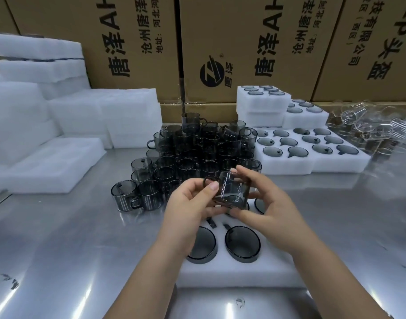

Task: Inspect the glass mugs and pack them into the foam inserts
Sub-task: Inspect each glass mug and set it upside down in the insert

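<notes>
- Smoky grey glass mug [231, 192]: one piece, held tilted in the air between both hands, just above the near insert. Judged to be turned this way so that wall and rim can be checked for flaws.
- Left hand [190, 206]: thumb and fingers pinch the mug at its handle side.
- Right hand [268, 203]: fingers [248, 176] curled round the opposite side and base, steadying it.
- White foam insert [231, 270]: lies on the stainless steel table [82, 238] directly below. Two mugs sit in its near wells; the farther wells are largely hidden by the hands.
- Heap of grey glass mugs [192, 153]: just behind, within reach, presumably awaiting inspection.
- Filled white foam inserts [289, 166]: stacked at right, set aside.
</notes>
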